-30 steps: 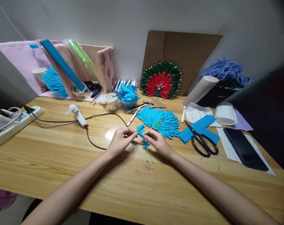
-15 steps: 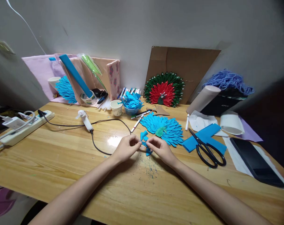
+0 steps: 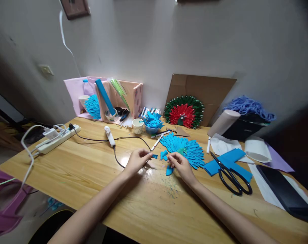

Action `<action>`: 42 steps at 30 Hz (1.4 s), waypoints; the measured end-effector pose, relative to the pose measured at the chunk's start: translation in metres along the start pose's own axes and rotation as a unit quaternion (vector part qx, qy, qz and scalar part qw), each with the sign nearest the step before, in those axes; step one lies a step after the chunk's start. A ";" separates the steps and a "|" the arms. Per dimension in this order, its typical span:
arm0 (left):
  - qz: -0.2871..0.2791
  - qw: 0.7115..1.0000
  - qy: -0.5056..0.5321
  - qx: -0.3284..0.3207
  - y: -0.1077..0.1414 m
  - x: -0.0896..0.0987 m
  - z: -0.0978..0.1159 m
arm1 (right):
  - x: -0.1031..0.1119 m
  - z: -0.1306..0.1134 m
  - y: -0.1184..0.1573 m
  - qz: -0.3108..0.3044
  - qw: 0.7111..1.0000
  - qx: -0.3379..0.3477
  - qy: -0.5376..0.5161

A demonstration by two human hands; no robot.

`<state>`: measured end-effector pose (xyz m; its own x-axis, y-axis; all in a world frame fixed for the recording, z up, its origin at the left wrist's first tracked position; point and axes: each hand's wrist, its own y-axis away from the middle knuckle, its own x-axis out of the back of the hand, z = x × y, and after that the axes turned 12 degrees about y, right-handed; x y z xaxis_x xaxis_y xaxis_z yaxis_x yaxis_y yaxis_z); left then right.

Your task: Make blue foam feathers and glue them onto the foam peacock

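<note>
My left hand (image 3: 137,163) is closed in a pinch on a small blue paper piece (image 3: 154,156) whose end shows striped folds. My right hand (image 3: 181,166) is also closed, thumb against fingertips; whatever it may pinch is too small to make out. Beside its fingertips lie loose blue paper pieces (image 3: 163,155), and another blue piece (image 3: 169,170) rests on the table just below them. Behind the hands spreads a blue feathered peacock (image 3: 187,149) of layered paper petals, with a green body (image 3: 181,151) partly behind my right fingers.
Black scissors (image 3: 231,176) lie on folded blue paper (image 3: 227,162) at right, near a black phone (image 3: 286,189). A bowl of blue pieces (image 3: 152,123), a paper cup (image 3: 138,126) and markers (image 3: 157,142) stand behind. A glue gun (image 3: 109,136) trails its cable at left.
My hands have drawn apart, the left one carrying the blue piece away to the left. The camera view has tilted up and turned left, showing more wall and floor.
</note>
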<state>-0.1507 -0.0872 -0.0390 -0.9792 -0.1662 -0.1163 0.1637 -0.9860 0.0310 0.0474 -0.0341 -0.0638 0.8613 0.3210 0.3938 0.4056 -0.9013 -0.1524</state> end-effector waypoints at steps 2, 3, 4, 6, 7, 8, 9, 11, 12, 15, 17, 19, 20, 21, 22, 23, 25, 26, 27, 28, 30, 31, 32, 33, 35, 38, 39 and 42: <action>0.040 0.999 -0.016 -0.018 0.009 0.026 0.006 | -0.011 -0.004 -0.004 -0.021 1.000 0.001 0.017; 0.065 0.997 -0.027 -0.030 0.016 0.042 0.009 | -0.020 -0.007 -0.008 -0.043 0.999 0.005 0.030; 0.090 0.994 -0.037 -0.046 0.023 0.057 0.012 | -0.031 -0.011 -0.013 -0.066 0.997 0.013 0.046; 0.147 0.985 -0.043 -0.079 0.036 0.089 0.019 | -0.063 -0.023 -0.030 -0.098 0.990 0.047 0.090; 0.180 0.979 -0.041 -0.090 0.041 0.104 0.021 | -0.083 -0.030 -0.041 -0.102 0.988 0.062 0.099; 0.217 0.970 -0.038 -0.100 0.045 0.118 0.024 | -0.104 -0.039 -0.053 -0.105 0.986 0.073 0.103; 0.252 0.961 -0.035 -0.109 0.046 0.131 0.025 | -0.126 -0.048 -0.065 -0.106 0.985 0.084 0.105; 0.308 0.941 -0.032 -0.134 0.044 0.154 0.026 | -0.169 -0.065 -0.090 -0.097 0.983 0.103 0.113; 0.330 0.932 -0.024 -0.148 0.041 0.164 0.026 | -0.188 -0.073 -0.100 -0.092 0.979 0.107 0.145; 0.360 0.920 -0.022 -0.155 0.027 0.183 0.016 | -0.229 -0.089 -0.123 -0.110 0.977 0.101 0.150; 0.366 0.919 -0.017 -0.147 0.021 0.190 0.007 | -0.238 -0.091 -0.129 -0.120 0.977 0.106 0.140; 0.364 0.922 -0.005 -0.133 0.020 0.193 -0.003 | -0.231 -0.089 -0.127 -0.126 0.978 0.107 0.128; 0.362 0.924 0.002 -0.125 0.020 0.193 -0.007 | -0.223 -0.086 -0.123 -0.129 0.979 0.105 0.121; 0.359 0.926 0.009 -0.117 0.021 0.194 -0.010 | -0.214 -0.083 -0.117 -0.132 0.980 0.100 0.114; 0.356 0.928 0.016 -0.109 0.022 0.194 -0.012 | -0.204 -0.079 -0.109 -0.134 0.981 0.095 0.106; 0.354 0.929 0.022 -0.102 0.023 0.194 -0.013 | -0.194 -0.075 -0.101 -0.135 0.982 0.092 0.098; 0.350 0.932 0.030 -0.091 0.024 0.193 -0.013 | -0.177 -0.068 -0.083 -0.138 0.987 0.077 0.043; 0.348 0.933 0.031 -0.087 0.024 0.193 -0.013 | -0.172 -0.065 -0.074 -0.149 0.986 0.068 0.006; 0.346 0.934 0.031 -0.083 0.024 0.193 -0.012 | -0.169 -0.063 -0.067 -0.168 0.984 0.063 -0.017; 0.344 0.935 0.029 -0.080 0.024 0.192 -0.012 | -0.167 -0.060 -0.060 -0.175 0.982 0.060 -0.034; 0.341 0.937 0.021 -0.076 0.024 0.191 -0.012 | -0.166 -0.057 -0.052 -0.196 0.978 0.067 -0.042; 0.340 0.937 0.017 -0.075 0.024 0.191 -0.012 | -0.167 -0.056 -0.051 -0.204 0.976 0.072 -0.039; 0.340 0.938 0.012 -0.074 0.024 0.190 -0.013 | -0.168 -0.056 -0.049 -0.213 0.973 0.077 -0.035; 0.339 0.938 0.008 -0.074 0.024 0.190 -0.013 | -0.168 -0.056 -0.049 -0.221 0.971 0.081 -0.032; 0.336 0.939 0.000 -0.074 0.025 0.190 -0.015 | -0.168 -0.056 -0.049 -0.230 0.969 0.083 -0.030; 0.330 0.941 -0.007 -0.075 0.025 0.190 -0.016 | -0.167 -0.055 -0.049 -0.236 0.968 0.076 -0.031; 0.328 0.942 -0.008 -0.075 0.025 0.190 -0.017 | -0.166 -0.055 -0.049 -0.236 0.969 0.073 -0.030; 0.323 0.943 -0.013 -0.076 0.025 0.189 -0.017 | -0.166 -0.055 -0.048 -0.236 0.969 0.072 -0.030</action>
<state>-0.3295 -0.1432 -0.0771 -0.6710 -0.7352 -0.0965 0.7411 -0.6690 -0.0561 -0.1320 -0.0596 -0.0724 0.5834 0.7076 0.3986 0.7936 -0.6010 -0.0945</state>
